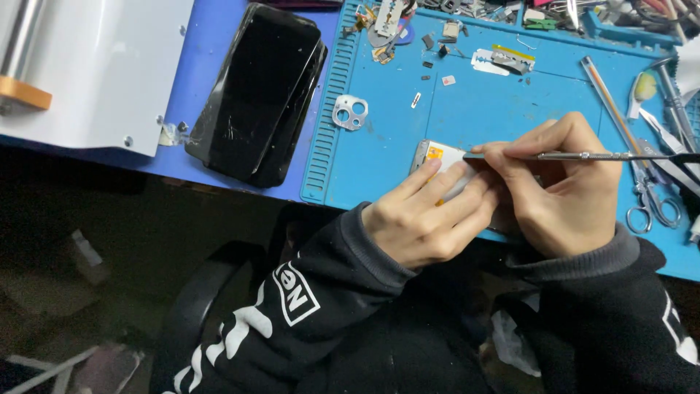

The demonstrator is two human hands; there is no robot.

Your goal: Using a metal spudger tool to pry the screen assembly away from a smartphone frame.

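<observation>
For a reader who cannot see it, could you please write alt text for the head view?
A person's left hand steadies a small pale device on a blue work mat, while the right hand holds a thin metal tool to it. A black phone lies left; scissors lie right.

— What sort of place?
— A phone repair bench in a small workshop. A blue ridged work mat covers the bench.
— Evidence?
— Left of the mat, cracked black phone screens. On the mat, a loose camera bezel, scattered screws and chips. Scissors at the mat's right edge, tool clutter along its far edge.
</observation>
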